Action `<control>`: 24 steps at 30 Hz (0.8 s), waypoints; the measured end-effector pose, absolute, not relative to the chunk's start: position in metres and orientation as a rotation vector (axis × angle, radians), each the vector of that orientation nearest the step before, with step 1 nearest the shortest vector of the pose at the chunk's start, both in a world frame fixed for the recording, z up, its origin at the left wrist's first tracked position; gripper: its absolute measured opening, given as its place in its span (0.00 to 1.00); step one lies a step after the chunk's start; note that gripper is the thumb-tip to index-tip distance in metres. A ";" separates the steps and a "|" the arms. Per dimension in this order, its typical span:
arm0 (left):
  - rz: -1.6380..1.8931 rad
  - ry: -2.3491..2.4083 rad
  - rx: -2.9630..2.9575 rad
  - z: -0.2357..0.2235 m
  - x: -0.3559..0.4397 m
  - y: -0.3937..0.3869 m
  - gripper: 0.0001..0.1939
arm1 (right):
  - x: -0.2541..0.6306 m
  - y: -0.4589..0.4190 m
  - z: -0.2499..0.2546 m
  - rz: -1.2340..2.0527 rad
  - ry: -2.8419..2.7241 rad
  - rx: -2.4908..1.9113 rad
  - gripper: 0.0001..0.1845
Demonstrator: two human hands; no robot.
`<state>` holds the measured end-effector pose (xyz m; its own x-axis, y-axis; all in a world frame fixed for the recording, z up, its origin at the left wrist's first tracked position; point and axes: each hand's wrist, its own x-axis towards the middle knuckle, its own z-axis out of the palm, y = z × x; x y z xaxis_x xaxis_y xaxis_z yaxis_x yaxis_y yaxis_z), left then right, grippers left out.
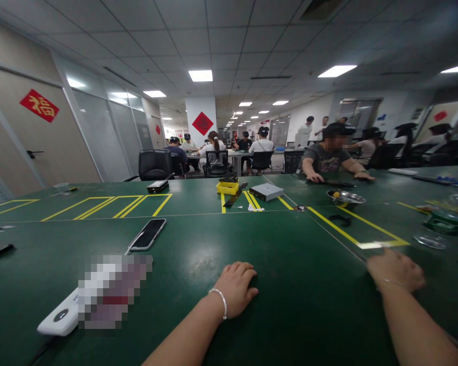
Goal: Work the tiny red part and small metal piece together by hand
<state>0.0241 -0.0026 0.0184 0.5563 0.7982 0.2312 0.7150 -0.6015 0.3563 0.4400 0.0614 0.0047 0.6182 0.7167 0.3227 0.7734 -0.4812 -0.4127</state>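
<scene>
My left hand [236,287] rests palm down on the green table [191,239], its fingers loosely extended, with nothing visible in it. A bracelet [222,301] circles that wrist. Farther right, my right hand [397,269] is low over the table, smeared by motion, so its fingers cannot be made out. Just beyond it lies a pale patch [374,245] at the corner of a yellow tape outline [332,226]. To the left of my left hand lie a phone [149,235] and a white device [61,315], partly blurred out.
A yellow basket [227,188] with dark items and a grey box [266,191] stand toward the far edge. At right are a metal bowl [351,199], a dark curved piece [339,220] and a clear lid [429,241]. A person [328,157] sits across the table.
</scene>
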 end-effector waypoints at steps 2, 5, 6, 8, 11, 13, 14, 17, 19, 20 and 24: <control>0.462 1.223 2.599 0.020 0.022 -0.004 0.23 | 0.418 0.069 0.012 -0.252 -1.304 -2.256 0.24; 0.357 1.178 2.616 0.021 0.018 -0.004 0.28 | 0.367 0.080 0.024 -0.258 -1.679 -2.055 0.22; 0.352 1.172 2.619 0.022 0.017 -0.004 0.28 | 0.346 0.081 0.026 -0.211 -1.808 -1.969 0.22; 0.386 1.177 2.617 0.022 0.016 -0.002 0.27 | 0.304 0.079 0.027 -0.083 -2.031 -1.796 0.22; 0.470 1.204 2.596 0.021 0.017 0.001 0.21 | 0.246 0.064 0.021 0.091 -2.332 -1.540 0.24; 0.514 1.217 2.578 0.020 0.018 0.003 0.17 | 0.218 0.052 0.017 0.200 -2.510 -1.404 0.25; 0.533 1.221 2.570 0.020 0.018 0.004 0.16 | 0.210 0.047 0.017 0.245 -2.579 -1.360 0.25; 0.574 1.225 2.546 0.018 0.018 0.006 0.15 | 0.212 0.048 0.024 0.229 -2.622 -1.361 0.23; 0.586 1.233 2.534 0.018 0.017 0.007 0.15 | 0.236 0.058 0.031 0.073 -2.493 -1.517 0.22; 0.588 1.245 2.528 0.018 0.016 0.008 0.14 | 0.254 0.064 0.033 -0.031 -2.382 -1.645 0.21; 0.594 1.293 2.504 0.017 0.014 0.010 0.13 | 0.346 0.077 0.030 -0.350 -1.801 -2.197 0.20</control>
<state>0.0145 0.0100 0.0166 0.5202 0.8206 0.2366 0.7138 -0.5699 0.4070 0.3459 0.0766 0.0299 0.1943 0.9136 0.3573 0.9809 -0.1850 -0.0605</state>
